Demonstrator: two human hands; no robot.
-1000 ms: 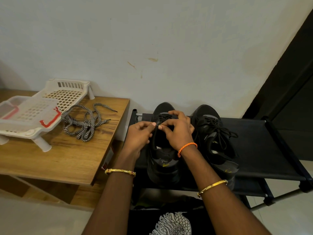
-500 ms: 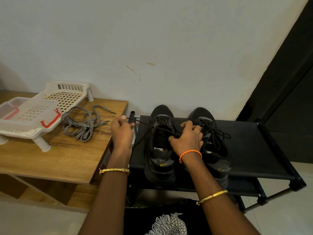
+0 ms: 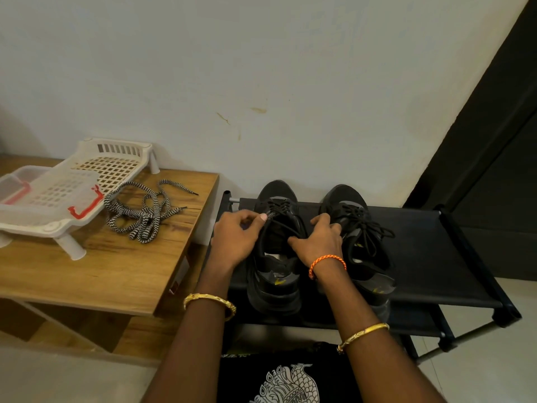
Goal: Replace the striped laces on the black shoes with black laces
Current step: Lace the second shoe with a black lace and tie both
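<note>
On the black shoe rack (image 3: 430, 257) in front of you sit both black shoes, toes to the wall: the left shoe (image 3: 276, 274) between your hands, the right shoe (image 3: 363, 257) just beside it. Your left hand (image 3: 235, 239) pinches the black lace (image 3: 279, 225) between thumb and curled fingers at the shoe's left edge, near the eyelets. Your right hand (image 3: 319, 242) rests on the left shoe's right side, fingers curled over its lacing; I can't tell whether it grips a lace end there. The right shoe carries black laces too. Over on the wooden desk (image 3: 101, 271) to your left, the striped laces (image 3: 142, 213) lie in a loose heap, touching the white plastic rack (image 3: 72, 184).
</note>
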